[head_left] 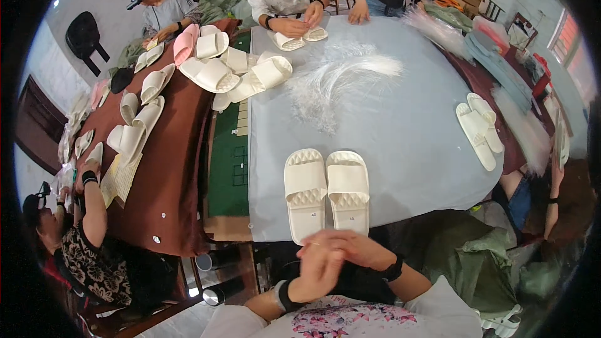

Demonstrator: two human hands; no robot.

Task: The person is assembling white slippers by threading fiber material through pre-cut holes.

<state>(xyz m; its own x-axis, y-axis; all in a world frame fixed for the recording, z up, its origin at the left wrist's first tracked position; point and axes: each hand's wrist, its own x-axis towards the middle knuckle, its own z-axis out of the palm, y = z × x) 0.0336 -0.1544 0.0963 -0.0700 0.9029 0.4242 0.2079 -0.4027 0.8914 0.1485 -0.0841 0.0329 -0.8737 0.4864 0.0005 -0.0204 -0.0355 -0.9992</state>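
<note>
A pair of white slide slippers (325,191) lies side by side on the pale grey table cover (400,144), toes pointing away from me, right at the near edge. My left hand (316,275) and my right hand (347,247) are pressed together just below the slippers, the right laid over the left. Neither hand holds anything that I can see. Both wrists wear dark bands.
A pile of thin clear plastic strands (338,81) lies mid-table. Another white pair (479,128) sits at the right edge. Several white slippers (231,72) are heaped at the far left and along the brown table (169,169). Other people work around the tables.
</note>
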